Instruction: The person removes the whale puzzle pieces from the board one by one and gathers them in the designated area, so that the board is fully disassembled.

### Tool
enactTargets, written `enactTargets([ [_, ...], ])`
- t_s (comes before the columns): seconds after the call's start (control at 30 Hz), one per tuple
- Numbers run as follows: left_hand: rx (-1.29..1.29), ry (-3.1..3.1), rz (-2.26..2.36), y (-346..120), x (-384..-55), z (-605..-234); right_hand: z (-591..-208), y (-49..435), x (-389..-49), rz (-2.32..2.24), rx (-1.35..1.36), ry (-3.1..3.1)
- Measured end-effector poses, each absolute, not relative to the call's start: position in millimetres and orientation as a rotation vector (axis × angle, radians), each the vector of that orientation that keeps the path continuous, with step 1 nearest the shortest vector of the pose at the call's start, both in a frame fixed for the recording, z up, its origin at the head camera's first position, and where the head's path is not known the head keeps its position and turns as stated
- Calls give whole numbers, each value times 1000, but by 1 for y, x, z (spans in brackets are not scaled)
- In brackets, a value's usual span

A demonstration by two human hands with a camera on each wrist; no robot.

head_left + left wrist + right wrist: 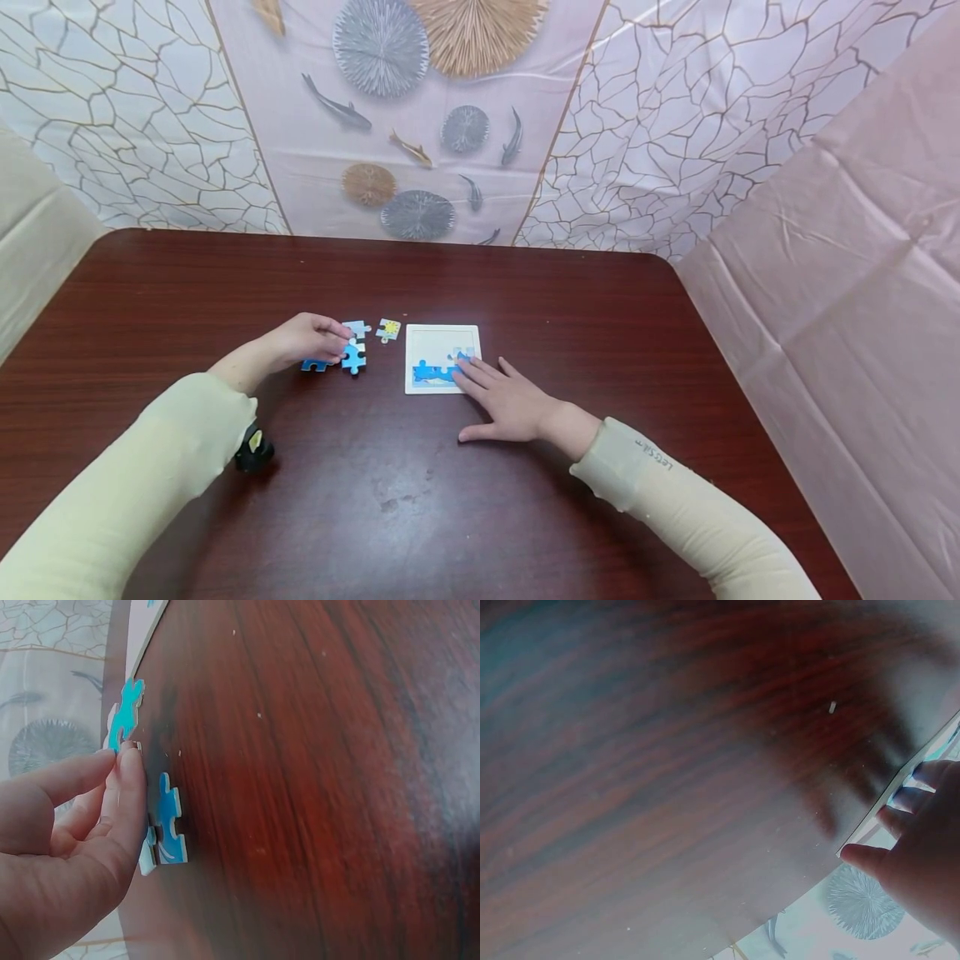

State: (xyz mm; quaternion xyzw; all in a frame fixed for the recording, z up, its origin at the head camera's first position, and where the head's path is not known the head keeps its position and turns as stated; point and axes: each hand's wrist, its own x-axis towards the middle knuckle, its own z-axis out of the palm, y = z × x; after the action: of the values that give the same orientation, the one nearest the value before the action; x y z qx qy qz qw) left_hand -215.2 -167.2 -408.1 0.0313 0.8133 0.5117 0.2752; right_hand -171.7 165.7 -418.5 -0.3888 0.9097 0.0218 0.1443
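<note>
Your left hand [302, 342] pinches puzzle piece [354, 360], left of tray [408, 358]; your right hand [513, 406], fingers spread, at tray's right. Piece likely light, stiff; hold by edges.

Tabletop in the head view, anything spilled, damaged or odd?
Yes: below the puzzle tray in that view, a dull, irregular patch interrupts the shine of the tabletop. Smudge or wear, I can't tell which.

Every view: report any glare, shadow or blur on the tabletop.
Head: pale glare on the tabletop, low in the picture; left wrist: grey-blue sheen toward the picture's right edge; right wrist: hazy, soft wood grain, with finger-shaped dark patches, shadow or reflection, beside the right hand.
</note>
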Motion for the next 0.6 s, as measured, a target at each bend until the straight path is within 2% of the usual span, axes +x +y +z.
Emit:
enactTargets([
  [0.6, 53, 2247, 1322, -165, -218, -410, -420, 166, -172, 68, -1130, 2625],
])
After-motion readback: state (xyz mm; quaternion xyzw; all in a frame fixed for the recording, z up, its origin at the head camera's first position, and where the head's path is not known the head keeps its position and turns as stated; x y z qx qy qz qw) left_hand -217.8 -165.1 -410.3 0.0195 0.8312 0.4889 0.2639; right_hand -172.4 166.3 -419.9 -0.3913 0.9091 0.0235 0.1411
